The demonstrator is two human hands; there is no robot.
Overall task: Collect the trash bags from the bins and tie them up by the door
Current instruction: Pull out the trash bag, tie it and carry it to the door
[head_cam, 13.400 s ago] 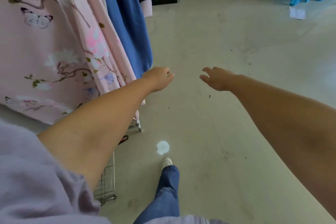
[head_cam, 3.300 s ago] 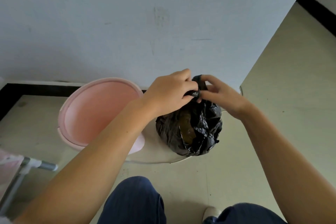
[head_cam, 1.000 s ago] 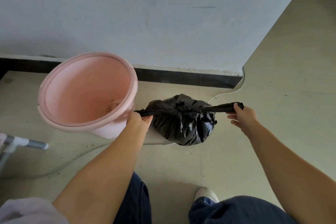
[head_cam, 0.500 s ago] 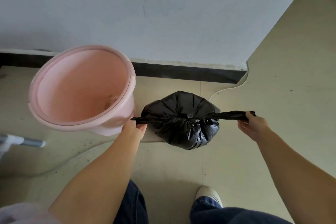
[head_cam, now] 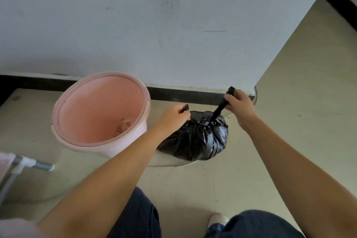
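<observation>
A full black trash bag [head_cam: 199,137] sits on the floor just right of a pink bin [head_cam: 100,110], which has no liner and only some crumbs at its bottom. The bag's mouth is gathered into two twisted ends. My left hand [head_cam: 173,115] grips the left end close above the bag. My right hand [head_cam: 238,105] holds the right end, raised and slanting up from the bag's top.
A white wall with a black skirting board [head_cam: 185,95] stands right behind the bin and bag; its corner ends at the right, with open floor [head_cam: 301,121] beyond. A grey metal rack leg [head_cam: 32,164] juts in at lower left. My legs and a white shoe [head_cam: 217,219] are below.
The two bag ends were stretched out flat to the sides; now both hands have come in closer to the bag, and the right end is lifted upward.
</observation>
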